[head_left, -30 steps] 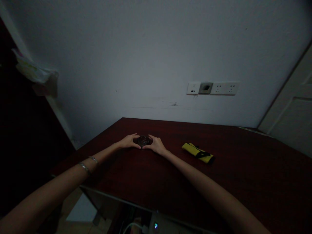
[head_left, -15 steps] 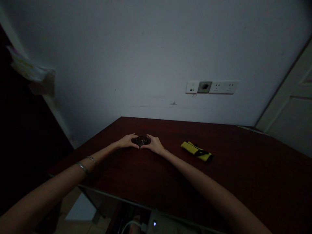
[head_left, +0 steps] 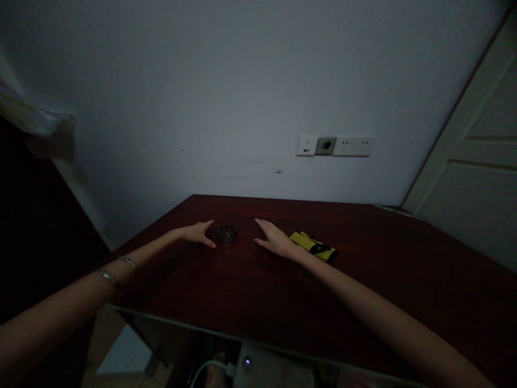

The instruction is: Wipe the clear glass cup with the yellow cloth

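A small dark round object, glassy and ring-shaped at the rim, rests on the dark red tabletop; the dim light hides its exact kind. Just left of it, my left hand is open, thumb and fingers spread, not touching it. On its other side, farther off, my right hand is open too, fingers stretched toward the left and holding nothing. A folded yellow cloth-like item with black trim lies beside my right wrist, partly behind it.
Behind the table rises a pale wall with a row of sockets. A white door stands at the right. Below the table's front edge, an open drawer holds a pale box-like device with a small light and a white cable.
Both hands have let go of the round object and drawn apart, the left to the left and the right to the right. The view has turned slightly right.
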`<state>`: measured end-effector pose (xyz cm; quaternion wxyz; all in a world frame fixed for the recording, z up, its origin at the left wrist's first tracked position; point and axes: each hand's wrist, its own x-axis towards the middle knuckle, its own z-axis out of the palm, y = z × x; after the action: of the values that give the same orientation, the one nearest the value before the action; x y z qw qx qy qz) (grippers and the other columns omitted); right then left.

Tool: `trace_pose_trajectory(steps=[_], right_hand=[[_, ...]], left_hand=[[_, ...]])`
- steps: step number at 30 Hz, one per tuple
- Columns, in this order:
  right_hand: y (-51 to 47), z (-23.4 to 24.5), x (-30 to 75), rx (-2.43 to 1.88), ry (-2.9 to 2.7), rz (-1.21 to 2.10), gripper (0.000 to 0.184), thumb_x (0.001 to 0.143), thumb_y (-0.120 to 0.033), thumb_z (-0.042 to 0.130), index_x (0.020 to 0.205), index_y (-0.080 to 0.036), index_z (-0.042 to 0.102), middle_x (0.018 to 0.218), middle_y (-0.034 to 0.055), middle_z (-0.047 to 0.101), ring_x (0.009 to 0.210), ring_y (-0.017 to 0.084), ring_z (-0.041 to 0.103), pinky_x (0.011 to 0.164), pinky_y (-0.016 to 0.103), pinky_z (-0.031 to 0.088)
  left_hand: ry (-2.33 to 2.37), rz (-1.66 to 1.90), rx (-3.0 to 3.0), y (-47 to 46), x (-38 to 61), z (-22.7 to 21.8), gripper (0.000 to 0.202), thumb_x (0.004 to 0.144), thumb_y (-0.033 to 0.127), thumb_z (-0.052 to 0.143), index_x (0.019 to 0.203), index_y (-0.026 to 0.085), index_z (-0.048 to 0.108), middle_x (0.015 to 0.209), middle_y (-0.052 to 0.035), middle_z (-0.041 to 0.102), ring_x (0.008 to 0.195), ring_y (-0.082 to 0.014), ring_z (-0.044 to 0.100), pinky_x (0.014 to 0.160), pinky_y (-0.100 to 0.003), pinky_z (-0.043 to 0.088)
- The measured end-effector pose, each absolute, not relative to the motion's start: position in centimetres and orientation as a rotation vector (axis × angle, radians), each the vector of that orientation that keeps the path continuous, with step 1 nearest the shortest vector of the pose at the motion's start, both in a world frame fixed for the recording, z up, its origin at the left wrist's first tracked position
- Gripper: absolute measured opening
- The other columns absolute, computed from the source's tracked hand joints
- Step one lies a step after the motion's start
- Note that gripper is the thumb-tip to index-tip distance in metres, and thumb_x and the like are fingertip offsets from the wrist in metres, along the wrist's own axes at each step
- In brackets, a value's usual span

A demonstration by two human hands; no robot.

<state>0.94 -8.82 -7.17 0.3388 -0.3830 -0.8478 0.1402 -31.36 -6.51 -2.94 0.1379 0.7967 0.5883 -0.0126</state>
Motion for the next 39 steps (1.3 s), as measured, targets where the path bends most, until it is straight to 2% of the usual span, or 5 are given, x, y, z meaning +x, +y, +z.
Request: trace_pose_trajectory(steps=[3,6,13,25,39], right_hand=[[-10.5,-6.4,6.4,-1.032,-2.187,0.27,0.06,0.081,-0.027,0.058,0.138,-0.016,0.043,0.139,0.0146,0.05,0.131,0.026,0.044,0.11,0.045,0.035],[-12.2,-6.0,11.6,-1.083,-2.142,0.196,0.051,0.082,-0.026,0.055,0.132,-0.02,0.05,0.134,0.0123,0.055,0.127,0.026,0.049,0.107,0.047,0.039],[-16.1,-6.1,19.1,-1.195,-2.1,0.135,0.035,0.085,-0.025,0.049,0.117,-0.023,0.063,0.122,0.0101,0.065,0.113,0.025,0.061,0.099,0.045,0.048],[-19.1,-7.7,20.7,-1.187,-2.437,0.114,0.044,0.086,-0.026,0.052,0.129,-0.022,0.054,0.137,0.0108,0.053,0.128,0.024,0.049,0.108,0.041,0.04],[-17.0,-8.6,21.0,-1.167,-2.263,0.022,0.061,0.081,-0.024,0.061,0.138,-0.015,0.04,0.138,0.0195,0.048,0.128,0.028,0.048,0.105,0.047,0.042]], left_hand=[[1.714,-0.024,2.383,-7.0,-29.7,-1.0,0.122,0.052,0.067,0.07,0.146,0.008,0.02,0.152,-0.0272,0.012,0.142,-0.0429,0.005,0.111,-0.052,0.019],[1.612,0.089,2.553,-8.0,-25.9,0.4,0.113,0.057,0.06,0.072,0.144,0.006,0.025,0.153,-0.0266,0.008,0.142,-0.0412,-0.003,0.112,-0.053,0.014],[1.094,0.227,2.789,-10.6,-14.0,-0.6,0.056,0.082,0.046,0.057,0.128,0.015,0.051,0.15,-0.015,0.032,0.142,-0.0282,0.022,0.113,-0.043,0.024],[0.727,0.254,2.945,-10.7,-2.7,-5.1,0.049,0.084,0.044,0.058,0.125,0.018,0.05,0.132,-0.0147,0.053,0.122,-0.0294,0.05,0.097,-0.042,0.045],[0.969,0.613,2.639,-8.8,-0.5,-3.8,0.015,0.08,0.02,0.051,0.085,0.015,0.065,0.082,-0.006,0.068,0.077,-0.0194,0.064,0.076,-0.03,0.049]])
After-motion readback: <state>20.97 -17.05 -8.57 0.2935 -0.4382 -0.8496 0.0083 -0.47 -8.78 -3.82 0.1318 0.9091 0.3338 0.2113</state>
